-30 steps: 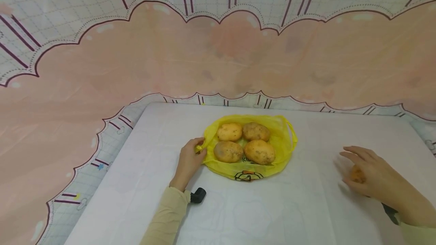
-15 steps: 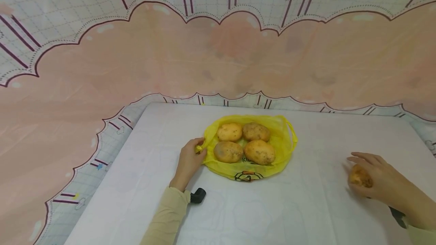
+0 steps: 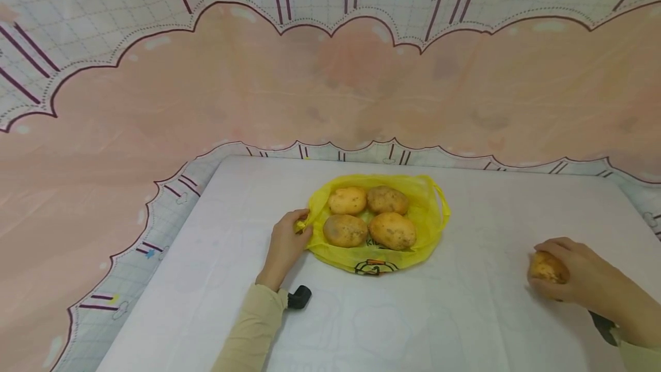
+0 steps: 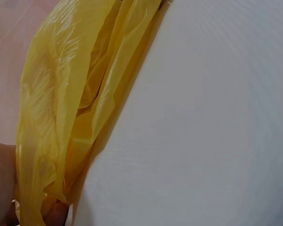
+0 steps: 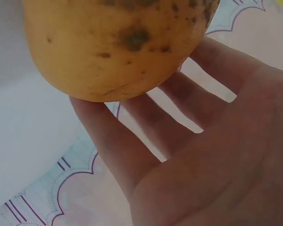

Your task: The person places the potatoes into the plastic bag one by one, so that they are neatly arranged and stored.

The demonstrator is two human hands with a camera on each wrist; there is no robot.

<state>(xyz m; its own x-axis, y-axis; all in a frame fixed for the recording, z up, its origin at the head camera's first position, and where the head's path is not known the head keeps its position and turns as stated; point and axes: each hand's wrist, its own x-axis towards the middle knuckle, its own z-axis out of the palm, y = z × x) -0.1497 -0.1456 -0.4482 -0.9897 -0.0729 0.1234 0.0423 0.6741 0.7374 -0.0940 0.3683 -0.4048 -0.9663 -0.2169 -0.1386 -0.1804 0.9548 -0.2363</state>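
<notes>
A yellow plastic bag (image 3: pixel 428 211) lies spread with its mouth up, near the middle of the table in the head view. Several potatoes (image 3: pixel 393 231) sit inside it in two rows. My left hand (image 3: pixel 286 245) pinches the bag's left edge; in the left wrist view the gathered yellow plastic (image 4: pixel 56 84) runs up from the fingers. Over at the right, my right hand (image 3: pixel 586 274) grips another potato (image 3: pixel 548 268), thumb on the near side and fingers round the far side. Dark spots mark that potato (image 5: pixel 118 56) in the right wrist view, where fingers (image 5: pixel 108 136) reach its end.
The white table (image 3: pixel 413 326) carries the bag and stretches between it and the right hand. Behind and to the left hangs a peach cloth (image 3: pixel 361 90) with cloud outlines. A black wrist mount (image 3: pixel 299 297) sticks out beside the left sleeve (image 3: pixel 253 326).
My right hand has moved slightly right and nearer me, and its fingers have closed round the potato, which shows more now. The left hand and the bag have stayed put.
</notes>
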